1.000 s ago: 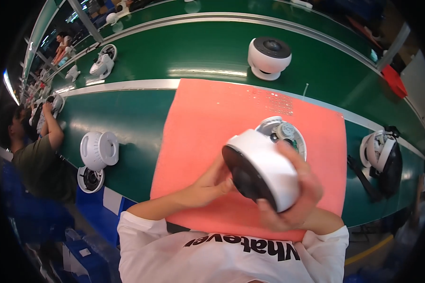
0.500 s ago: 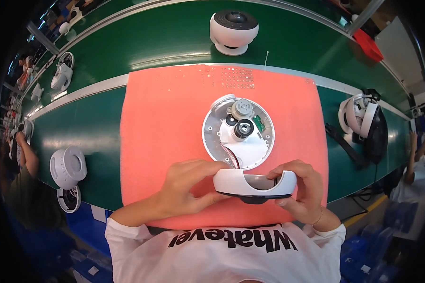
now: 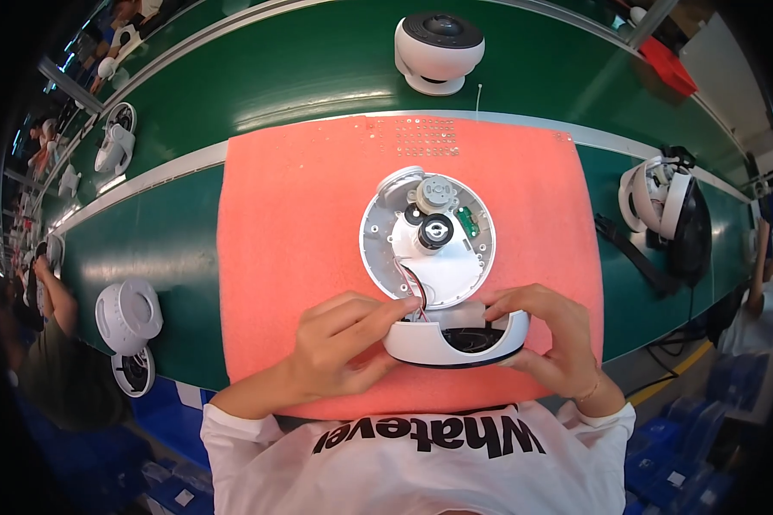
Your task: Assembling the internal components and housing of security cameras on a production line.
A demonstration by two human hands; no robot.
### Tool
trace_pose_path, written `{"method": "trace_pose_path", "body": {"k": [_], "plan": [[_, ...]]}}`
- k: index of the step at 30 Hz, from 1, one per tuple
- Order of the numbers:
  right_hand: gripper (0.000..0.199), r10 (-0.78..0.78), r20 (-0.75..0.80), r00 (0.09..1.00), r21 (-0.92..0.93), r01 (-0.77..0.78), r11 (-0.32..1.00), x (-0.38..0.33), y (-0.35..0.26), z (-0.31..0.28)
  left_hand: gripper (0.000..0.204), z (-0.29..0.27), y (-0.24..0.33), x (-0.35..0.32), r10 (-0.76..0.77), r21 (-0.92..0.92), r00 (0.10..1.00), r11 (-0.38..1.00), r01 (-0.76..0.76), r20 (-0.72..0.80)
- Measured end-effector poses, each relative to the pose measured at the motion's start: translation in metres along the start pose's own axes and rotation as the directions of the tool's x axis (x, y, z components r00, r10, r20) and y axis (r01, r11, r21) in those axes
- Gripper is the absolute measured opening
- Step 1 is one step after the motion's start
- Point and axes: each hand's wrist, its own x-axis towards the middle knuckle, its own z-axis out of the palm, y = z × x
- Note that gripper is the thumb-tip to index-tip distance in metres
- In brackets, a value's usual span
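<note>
Between my two hands a white curved housing half (image 3: 416, 345) with a dark underside is held just above the near part of a pink mat. My left hand (image 3: 339, 343) closes on its left end, the fingertips at the rim beside some thin wires (image 3: 416, 283). At the other end my right hand (image 3: 554, 335) grips it, thumb below and fingers over the rim. Directly beyond lies a round white shell (image 3: 382, 257), open side up. It contains a grey motor (image 3: 438, 193), a black cylindrical part (image 3: 435, 230) and a small green circuit board (image 3: 467, 221). The wires run from this shell toward the housing half.
Rows of small screws (image 3: 425, 137) lie along the far edge of the pink mat (image 3: 292, 215). A white-and-black camera-like unit (image 3: 438, 56) stands beyond. White housings (image 3: 129, 318) sit at left; a partly open unit (image 3: 661, 202) and black strap (image 3: 636, 253) at right. People work on both sides.
The housing half has tipped so more of its dark inside shows. My left fingertips have moved onto its rim by the wires. The whole view has shifted slightly.
</note>
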Motion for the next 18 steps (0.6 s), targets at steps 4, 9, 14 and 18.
{"method": "trace_pose_path", "body": {"k": [4,9,14,18], "plan": [[0.045,0.034,0.097,0.995,-0.014,-0.032,0.999,0.007,-0.008,-0.004,0.058,-0.001,0.000,0.001,-0.050,-0.024,0.999,0.998,0.050,0.005],[0.038,-0.169,-0.037,0.985,-0.052,0.167,0.985,0.013,0.003,0.002,0.056,-0.001,0.004,0.004,-0.080,-0.028,0.996,0.996,0.081,0.028],[0.037,-0.062,0.024,0.998,0.118,0.059,0.991,0.016,-0.001,0.006,0.057,-0.004,0.004,0.002,-0.095,-0.024,0.995,0.995,0.096,0.019],[0.037,0.032,0.044,0.998,0.042,-0.034,0.999,0.022,-0.006,0.000,0.060,-0.003,0.010,0.002,-0.169,-0.015,0.986,0.986,0.169,0.002]]}}
